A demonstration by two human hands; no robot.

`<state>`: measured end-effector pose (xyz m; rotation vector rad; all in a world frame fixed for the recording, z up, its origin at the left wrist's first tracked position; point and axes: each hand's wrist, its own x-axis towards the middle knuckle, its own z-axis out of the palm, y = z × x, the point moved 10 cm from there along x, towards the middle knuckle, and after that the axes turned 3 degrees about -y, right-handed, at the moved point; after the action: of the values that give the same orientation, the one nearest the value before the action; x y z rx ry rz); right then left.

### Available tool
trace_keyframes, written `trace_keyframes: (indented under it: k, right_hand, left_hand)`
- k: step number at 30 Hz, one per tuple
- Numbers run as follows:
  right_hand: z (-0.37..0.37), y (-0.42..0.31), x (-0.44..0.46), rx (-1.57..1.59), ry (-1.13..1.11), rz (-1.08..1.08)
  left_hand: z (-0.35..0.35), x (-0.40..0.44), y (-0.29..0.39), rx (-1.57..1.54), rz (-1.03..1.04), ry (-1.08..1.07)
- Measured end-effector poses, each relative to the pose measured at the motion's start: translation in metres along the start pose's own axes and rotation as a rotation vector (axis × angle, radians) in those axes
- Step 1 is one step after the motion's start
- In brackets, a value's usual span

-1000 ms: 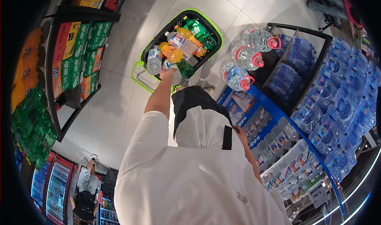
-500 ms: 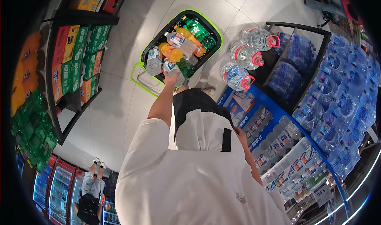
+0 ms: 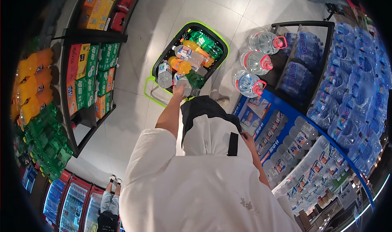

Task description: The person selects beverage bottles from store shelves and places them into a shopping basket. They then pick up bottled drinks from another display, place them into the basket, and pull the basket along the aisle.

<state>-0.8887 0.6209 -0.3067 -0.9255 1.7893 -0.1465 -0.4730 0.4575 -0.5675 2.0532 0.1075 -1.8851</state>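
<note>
Low in front of me, my left hand [image 3: 178, 91] is closed around a clear plastic bottle [image 3: 182, 80] with a pale label at the near edge of a black shopping basket [image 3: 224, 62] with a lime-green rim. In the basket lie a large green soda bottle [image 3: 201, 39], orange drink bottles [image 3: 179, 64], a labelled clear bottle [image 3: 191, 57], another clear bottle [image 3: 164, 75] and a smaller green bottle [image 3: 197, 80]. My right hand [image 3: 247, 138] hangs by my hip at the edge of my white shirt. Its fingers are mostly hidden.
Three big water jugs [image 3: 256, 62] with red handles stand right of the basket. A blue-framed bottle display [image 3: 281, 125] and shrink-wrapped water packs [image 3: 343, 97] line the right. Shelves of drink cartons [image 3: 87, 68] stand left. Behind are fridges [image 3: 73, 207] and another person [image 3: 109, 203].
My view has shifted slightly, so the basket and shelves sit a little lower and further right. My left hand stays on the clear bottle. My right hand has barely moved.
</note>
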Motion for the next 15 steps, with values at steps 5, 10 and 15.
trace_keyframes:
  k: [5, 10, 15]
  right_hand:
    - [0.007, -0.003, 0.0, 0.024, 0.016, 0.008]
    - [0.014, 0.017, -0.005, 0.102, 0.01, 0.019]
    - [0.017, 0.019, -0.015, 0.149, 0.054, 0.018]
  left_hand:
    - [-0.009, -0.016, 0.018, 0.022, -0.031, 0.032]
    - [-0.007, -0.022, 0.021, 0.052, -0.06, -0.005]
    - [-0.012, -0.061, -0.022, -0.126, -0.071, -0.337]
